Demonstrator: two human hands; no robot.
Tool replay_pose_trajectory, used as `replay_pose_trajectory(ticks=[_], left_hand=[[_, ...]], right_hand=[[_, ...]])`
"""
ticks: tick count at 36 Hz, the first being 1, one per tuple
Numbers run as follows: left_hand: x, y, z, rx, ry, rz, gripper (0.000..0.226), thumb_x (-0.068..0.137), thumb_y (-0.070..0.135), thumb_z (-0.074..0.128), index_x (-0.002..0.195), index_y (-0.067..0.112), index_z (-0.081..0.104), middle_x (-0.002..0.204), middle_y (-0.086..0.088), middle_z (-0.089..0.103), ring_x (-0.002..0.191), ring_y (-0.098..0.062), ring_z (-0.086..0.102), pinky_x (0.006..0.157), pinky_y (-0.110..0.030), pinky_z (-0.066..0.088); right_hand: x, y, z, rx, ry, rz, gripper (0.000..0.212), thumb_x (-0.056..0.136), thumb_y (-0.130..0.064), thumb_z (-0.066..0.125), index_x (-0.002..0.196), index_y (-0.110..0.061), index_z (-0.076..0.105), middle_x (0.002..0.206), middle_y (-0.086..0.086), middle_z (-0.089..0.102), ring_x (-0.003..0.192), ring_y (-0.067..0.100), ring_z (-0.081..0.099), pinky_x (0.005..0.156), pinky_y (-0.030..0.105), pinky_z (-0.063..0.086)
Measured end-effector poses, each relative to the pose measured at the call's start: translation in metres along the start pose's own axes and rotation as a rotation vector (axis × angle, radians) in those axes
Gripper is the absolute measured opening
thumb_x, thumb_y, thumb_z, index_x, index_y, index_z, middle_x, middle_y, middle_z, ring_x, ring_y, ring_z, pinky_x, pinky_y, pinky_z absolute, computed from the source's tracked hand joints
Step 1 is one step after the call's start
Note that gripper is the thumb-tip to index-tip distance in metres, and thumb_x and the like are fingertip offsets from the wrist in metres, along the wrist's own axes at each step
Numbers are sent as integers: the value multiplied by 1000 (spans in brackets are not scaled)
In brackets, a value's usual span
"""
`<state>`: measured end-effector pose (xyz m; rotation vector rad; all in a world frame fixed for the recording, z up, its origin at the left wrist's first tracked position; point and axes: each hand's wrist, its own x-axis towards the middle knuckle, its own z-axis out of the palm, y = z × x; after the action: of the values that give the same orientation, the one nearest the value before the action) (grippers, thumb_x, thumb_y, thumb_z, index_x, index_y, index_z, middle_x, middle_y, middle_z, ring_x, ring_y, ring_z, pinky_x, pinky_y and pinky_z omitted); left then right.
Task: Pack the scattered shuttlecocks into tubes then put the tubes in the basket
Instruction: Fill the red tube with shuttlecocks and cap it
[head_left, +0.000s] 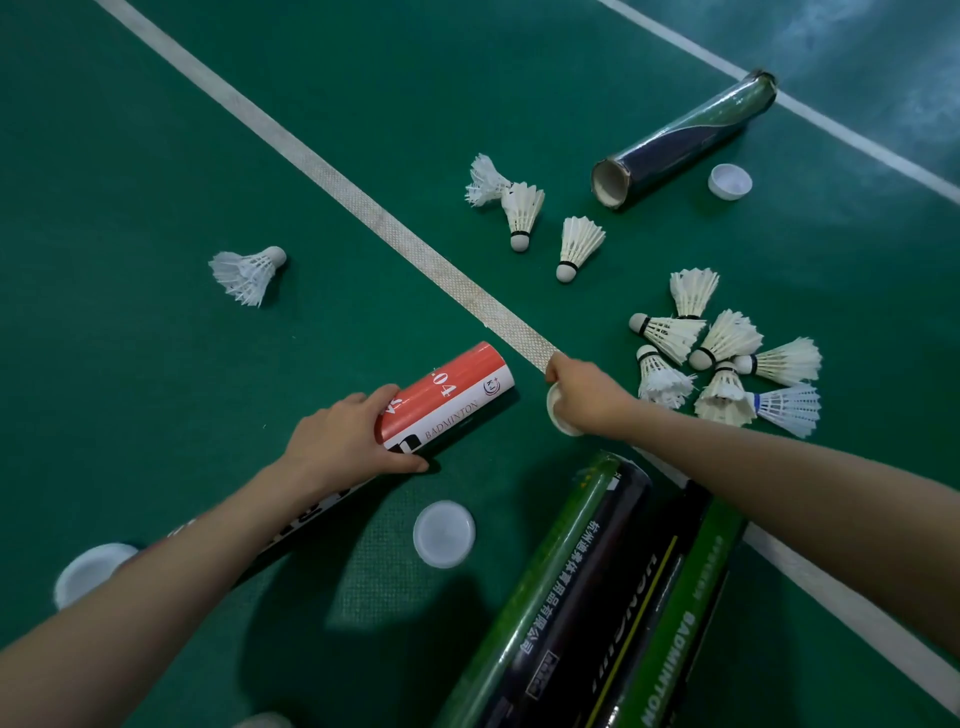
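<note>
Green-black tubes (597, 597) lie nearest; left hand (343, 441) grips red-white tube (457, 395), right hand (587, 389) pinches white cap (563, 425).

The red-and-white cardboard tube (452, 395) shows only its upper stretch. The rest runs under the left forearm (182, 571), and the left hand (343, 441) gripping it covers part of the print. A small white plastic cap (563, 423) is held under the right hand (587, 395) with only its lower rim showing; the fingers there curl under, out of sight. A second white round cap (85, 571) at lower left is half covered by the same forearm. The green and black glossy tubes (597, 597) are cut off by the bottom edge and cover a stretch of the white court line (363, 208). A pale shape (262, 721) at that edge is too little seen to name. The dark glossy tube (680, 137) blurs at its far end, so whether it is capped there cannot be told.
</note>
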<state>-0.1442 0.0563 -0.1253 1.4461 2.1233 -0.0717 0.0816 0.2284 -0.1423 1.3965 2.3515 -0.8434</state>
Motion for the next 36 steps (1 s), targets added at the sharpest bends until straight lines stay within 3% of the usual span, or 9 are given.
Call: replay_pose_trajectory(ticks=[4, 6, 10, 17, 21, 26, 31, 36], left_hand=[[-4, 1, -4, -11, 2, 13, 100, 62, 79, 62, 144, 36, 25, 126, 5, 53, 108, -19, 56, 85, -33, 48], [-5, 3, -7, -22, 13, 20, 100, 62, 79, 62, 144, 37, 24, 128, 6, 52, 108, -19, 55, 86, -33, 48], [-8, 9, -12, -44, 52, 58, 99, 63, 79, 62, 145, 38, 24, 128, 9, 52, 108, -16, 55, 83, -31, 47], [-16, 19, -19, -90, 124, 123, 95, 63, 80, 60, 142, 41, 26, 126, 12, 53, 104, -14, 57, 81, -31, 47], [-18, 19, -22, -103, 140, 128, 94, 62, 81, 60, 141, 41, 27, 124, 12, 55, 103, -14, 57, 79, -30, 47], [-19, 23, -24, -112, 153, 134, 94, 63, 79, 61, 142, 39, 27, 125, 12, 54, 102, -13, 56, 77, -29, 45], [-19, 23, -26, -140, 179, 144, 93, 62, 81, 61, 139, 42, 29, 119, 14, 56, 97, -11, 56, 73, -27, 41], [-19, 20, -27, -139, 191, 148, 97, 53, 90, 47, 136, 44, 30, 113, 17, 57, 94, -11, 57, 74, -28, 46]], right_hand=[[7, 0, -22, 636, 90, 54, 19, 92, -6, 55, 107, -17, 56, 119, 7, 54, 106, 27, 54, 74, 28, 52], [5, -11, -33, 971, 74, 75, 14, 95, -6, 52, 102, -16, 58, 117, 8, 55, 99, 23, 57, 72, 27, 52], [6, -32, -42, 1265, 67, 88, 15, 97, -6, 49, 94, -16, 60, 100, 5, 62, 79, 12, 58, 60, 20, 49], [-2, -56, -42, 1255, -28, 29, 5, 95, -15, 56, 95, -15, 61, 75, 3, 66, 62, 15, 61, 64, 30, 49], [-6, -61, -46, 1319, -7, -6, 9, 93, -11, 59, 99, -15, 62, 81, 4, 69, 62, 15, 63, 58, 30, 50], [-13, -64, -50, 1393, -1, -50, 20, 99, -17, 46, 105, -16, 65, 101, 4, 71, 70, 15, 61, 63, 30, 47], [-15, -66, -48, 1256, -26, -105, 45, 102, -45, 30, 107, -22, 68, 117, 2, 68, 90, 14, 65, 86, 33, 50], [-17, -69, -52, 1040, -30, -172, 41, 103, -46, 23, 115, -37, 61, 125, -12, 60, 115, 9, 57, 109, 40, 39]])
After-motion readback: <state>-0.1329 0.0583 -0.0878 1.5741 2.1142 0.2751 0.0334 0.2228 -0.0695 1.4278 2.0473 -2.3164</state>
